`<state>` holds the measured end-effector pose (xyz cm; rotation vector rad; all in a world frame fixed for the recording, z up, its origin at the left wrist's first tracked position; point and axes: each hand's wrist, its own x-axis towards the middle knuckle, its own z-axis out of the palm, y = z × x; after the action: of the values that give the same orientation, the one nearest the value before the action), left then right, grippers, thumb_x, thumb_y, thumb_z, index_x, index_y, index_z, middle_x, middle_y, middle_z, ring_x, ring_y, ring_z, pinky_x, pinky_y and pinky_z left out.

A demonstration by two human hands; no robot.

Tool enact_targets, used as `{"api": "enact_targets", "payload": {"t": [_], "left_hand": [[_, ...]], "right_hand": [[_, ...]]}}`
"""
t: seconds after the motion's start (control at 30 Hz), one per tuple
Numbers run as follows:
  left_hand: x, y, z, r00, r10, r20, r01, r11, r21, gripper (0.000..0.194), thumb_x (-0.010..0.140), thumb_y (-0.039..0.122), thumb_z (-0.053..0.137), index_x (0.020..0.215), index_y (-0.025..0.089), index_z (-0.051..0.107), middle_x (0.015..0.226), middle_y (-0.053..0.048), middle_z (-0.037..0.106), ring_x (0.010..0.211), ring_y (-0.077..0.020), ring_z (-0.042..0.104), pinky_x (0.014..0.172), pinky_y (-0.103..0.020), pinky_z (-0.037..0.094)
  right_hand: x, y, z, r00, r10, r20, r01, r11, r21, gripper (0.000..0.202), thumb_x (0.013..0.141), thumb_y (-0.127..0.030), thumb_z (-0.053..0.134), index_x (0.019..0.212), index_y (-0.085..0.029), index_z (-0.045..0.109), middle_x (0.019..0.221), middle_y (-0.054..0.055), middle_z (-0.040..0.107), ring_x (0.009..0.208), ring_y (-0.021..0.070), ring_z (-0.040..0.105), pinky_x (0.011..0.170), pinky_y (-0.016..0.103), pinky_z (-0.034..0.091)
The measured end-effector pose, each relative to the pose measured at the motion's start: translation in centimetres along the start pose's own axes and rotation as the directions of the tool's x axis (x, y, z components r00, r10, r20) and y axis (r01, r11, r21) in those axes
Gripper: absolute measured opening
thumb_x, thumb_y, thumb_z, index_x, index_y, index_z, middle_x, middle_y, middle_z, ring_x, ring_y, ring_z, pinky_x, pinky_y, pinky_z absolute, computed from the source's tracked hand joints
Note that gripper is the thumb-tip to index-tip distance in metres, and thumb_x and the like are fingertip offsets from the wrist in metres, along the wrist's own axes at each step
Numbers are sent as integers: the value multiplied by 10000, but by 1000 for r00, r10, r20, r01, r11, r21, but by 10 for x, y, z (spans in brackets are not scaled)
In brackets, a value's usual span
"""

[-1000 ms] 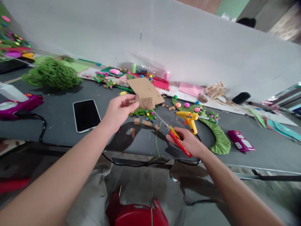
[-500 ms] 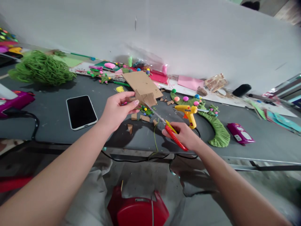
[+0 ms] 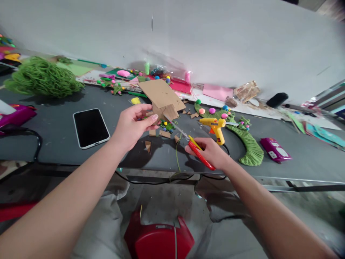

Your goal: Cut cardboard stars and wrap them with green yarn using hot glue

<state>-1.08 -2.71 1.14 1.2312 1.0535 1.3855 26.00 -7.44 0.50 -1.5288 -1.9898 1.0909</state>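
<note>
Between the thumb and fingers of my left hand [image 3: 136, 126] is a small cardboard piece [image 3: 159, 112]. My right hand [image 3: 206, 151] is closed round the red and yellow handles of a pair of scissors [image 3: 199, 154]. Their blades point up and left and meet the edge of the cardboard piece. Below lie several cardboard scraps [image 3: 165, 133] and a small green cluster with colored pompoms [image 3: 167, 126], partly hidden by my left hand. A larger cardboard sheet [image 3: 161, 94] lies just behind. Right of the scissors rests a yellow glue gun [image 3: 214, 126].
A green yarn-wrapped ring with pompoms [image 3: 249, 149] lies to the right, near a purple packet [image 3: 275, 150]. On the left are a phone [image 3: 91, 127] and a heap of green yarn [image 3: 44, 77]. A black cable [image 3: 40, 144] runs along the front edge. A red stool [image 3: 159, 239] stands below.
The view has shifted slightly. The cardboard piece in my left hand has tilted a little against the scissor blades. Both hands keep their hold.
</note>
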Motion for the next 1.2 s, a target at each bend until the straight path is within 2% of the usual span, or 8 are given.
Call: {"api": "enact_targets", "payload": {"t": [0.33,0.63,0.83,1.2], "left_hand": [[1,-2,0,1000,6,-4,-6,1000,28,361,754,245,828,1091,206,705,987,-58,735,859,-221,742,809,-407,644],[2,0,1,1000,0,10,0,1000,13,341,749,215,823,1069,212,705,942,-46,736,821,-207,746,710,-332,632],[1,2,0,1000,10,2,-10,1000,21,322,736,203,828,1036,213,709,941,-49,746,774,-191,744,635,-284,601],[0,2,3,998,58,-19,-58,998,12,347,722,178,830,1050,182,717,924,-51,739,756,-193,738,594,-272,588]], "right_hand": [[0,-1,0,999,42,-4,-42,999,-4,502,792,-663,703,701,-200,534,659,-44,362,624,115,294,560,279,238],[1,2,0,1000,-15,-10,15,1000,-24,460,841,-600,686,702,-188,536,695,-36,359,662,117,294,576,274,244],[2,3,0,1000,-8,10,9,999,-35,438,849,-572,684,703,-189,531,680,-40,363,652,114,301,567,271,246],[1,0,-1,1000,6,20,-4,994,-111,411,866,-535,657,714,-203,468,670,-46,407,638,115,338,575,264,284]]}}
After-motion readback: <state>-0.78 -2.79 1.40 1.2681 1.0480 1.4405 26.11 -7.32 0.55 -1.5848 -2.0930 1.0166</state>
